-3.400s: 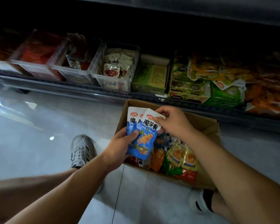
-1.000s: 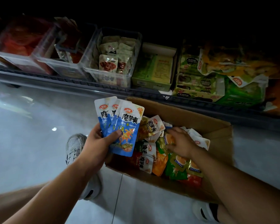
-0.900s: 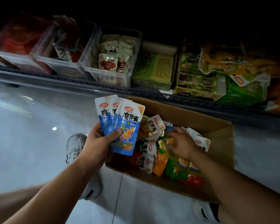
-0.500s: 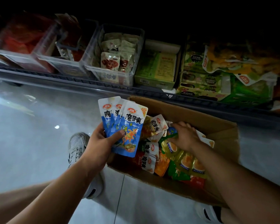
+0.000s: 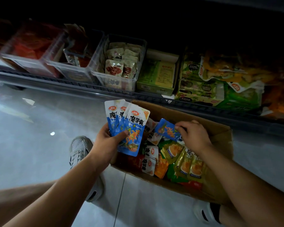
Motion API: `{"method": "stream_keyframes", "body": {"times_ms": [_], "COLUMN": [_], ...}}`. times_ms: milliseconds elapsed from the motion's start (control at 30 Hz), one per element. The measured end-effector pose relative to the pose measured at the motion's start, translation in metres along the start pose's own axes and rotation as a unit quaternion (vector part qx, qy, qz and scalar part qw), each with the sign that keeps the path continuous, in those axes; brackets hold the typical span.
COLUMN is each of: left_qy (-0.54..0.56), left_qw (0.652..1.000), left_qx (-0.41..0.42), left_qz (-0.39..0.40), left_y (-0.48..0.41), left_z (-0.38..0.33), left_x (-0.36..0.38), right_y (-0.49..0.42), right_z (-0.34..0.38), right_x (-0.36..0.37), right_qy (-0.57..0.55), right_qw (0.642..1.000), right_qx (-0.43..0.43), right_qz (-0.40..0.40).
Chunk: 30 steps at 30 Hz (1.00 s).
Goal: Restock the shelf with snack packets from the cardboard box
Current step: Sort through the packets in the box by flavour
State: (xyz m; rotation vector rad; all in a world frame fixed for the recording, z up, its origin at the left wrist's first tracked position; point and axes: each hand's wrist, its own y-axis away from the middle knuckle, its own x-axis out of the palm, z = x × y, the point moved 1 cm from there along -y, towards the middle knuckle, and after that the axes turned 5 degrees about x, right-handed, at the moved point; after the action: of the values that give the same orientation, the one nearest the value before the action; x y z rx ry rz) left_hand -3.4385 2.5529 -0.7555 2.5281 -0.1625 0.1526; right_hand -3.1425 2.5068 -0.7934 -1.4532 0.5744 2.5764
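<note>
An open cardboard box sits on the floor below the low shelf, filled with several mixed snack packets in yellow, green, orange and red. My left hand grips a fan of three blue-and-white packets at the box's left edge. Over the box, my right hand pinches another blue packet, lifted clear of the pile and tilted.
The shelf holds clear plastic bins of packets, a green carton and green and yellow bags to the right. My shoes stand on the glossy tiled floor on either side of the box.
My right hand dug among the packets and has now pulled a blue one up out of the pile. The left hand kept holding its fan of blue packets almost still.
</note>
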Motion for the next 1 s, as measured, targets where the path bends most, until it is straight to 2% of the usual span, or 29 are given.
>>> {"method": "stream_keyframes", "body": {"times_ms": [100,233,367,633,700,767,867,1000], "left_qy": [0.012,0.019,0.030,0.032,0.037,0.041,0.043,0.042], "left_qw": [1.000,1.000,0.999,0.997,0.996,0.996,0.995,0.993], "left_qx": [0.004,0.001,-0.008,-0.009,-0.007,-0.004,0.012,0.035], "left_qz": [-0.005,-0.016,-0.007,0.066,0.077,0.084,0.092,0.103], "left_y": [0.003,0.006,0.014,0.035,0.040,0.046,0.051,0.059], "left_z": [-0.001,0.004,0.006,0.002,0.001,0.000,-0.002,-0.014], "left_x": [0.001,0.004,0.012,0.028,0.034,0.043,0.058,0.077], "right_y": [0.011,0.022,0.034,0.058,0.060,0.062,0.065,0.080], "right_z": [0.018,0.038,0.054,0.071,0.076,0.078,0.077,0.082], "right_x": [-0.022,-0.044,-0.057,-0.079,-0.081,-0.082,-0.084,-0.096], "right_qy": [-0.087,-0.240,-0.397,-0.560,-0.607,-0.627,-0.614,-0.564], "right_qw": [0.995,0.965,0.904,0.803,0.761,0.733,0.730,0.774], "right_qx": [0.036,0.106,0.156,0.198,0.227,0.262,0.290,0.269], "right_qz": [-0.016,0.005,0.012,0.041,0.023,-0.017,-0.076,-0.101]}}
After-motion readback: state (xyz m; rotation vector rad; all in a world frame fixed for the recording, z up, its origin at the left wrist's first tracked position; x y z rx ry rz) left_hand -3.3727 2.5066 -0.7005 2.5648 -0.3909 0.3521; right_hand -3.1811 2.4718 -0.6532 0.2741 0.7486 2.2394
